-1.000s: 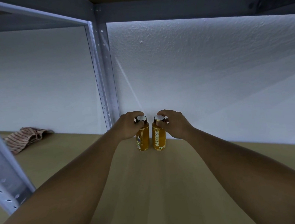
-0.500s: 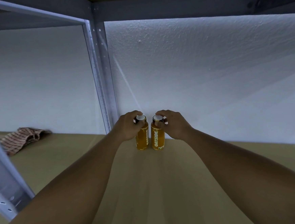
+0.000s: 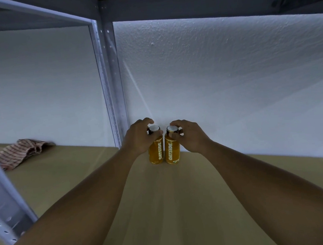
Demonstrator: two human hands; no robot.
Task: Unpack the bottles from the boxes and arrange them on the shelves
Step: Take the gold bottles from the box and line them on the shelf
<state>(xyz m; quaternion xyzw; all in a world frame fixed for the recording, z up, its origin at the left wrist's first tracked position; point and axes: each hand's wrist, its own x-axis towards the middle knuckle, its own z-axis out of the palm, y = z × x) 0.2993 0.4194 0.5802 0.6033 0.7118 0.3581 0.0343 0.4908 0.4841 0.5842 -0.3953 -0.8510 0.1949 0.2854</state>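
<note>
One broad tan shelf (image 3: 182, 207) filled the lower frame, backed by a white wall (image 3: 231, 87). At its rear, mid-frame, two amber bottles stood upright, just beside each other. The left hand (image 3: 140, 138) clasped the cap of the left bottle (image 3: 156, 152), the right hand (image 3: 192, 137) that of the right bottle (image 3: 171, 153). Best, I judged, to square both labels forward, then let go gently. Each label read OATSIDE, running vertically.

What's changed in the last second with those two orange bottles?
The left hand twisted the left bottle on the spot, so its OATSIDE lettering now faces forward, like that of the right bottle. Nothing was let go: the right hand and the left each still grip their bottle at the top. Both bottles stay upright, side by side by the wall; the striped cloth has not moved.
</note>
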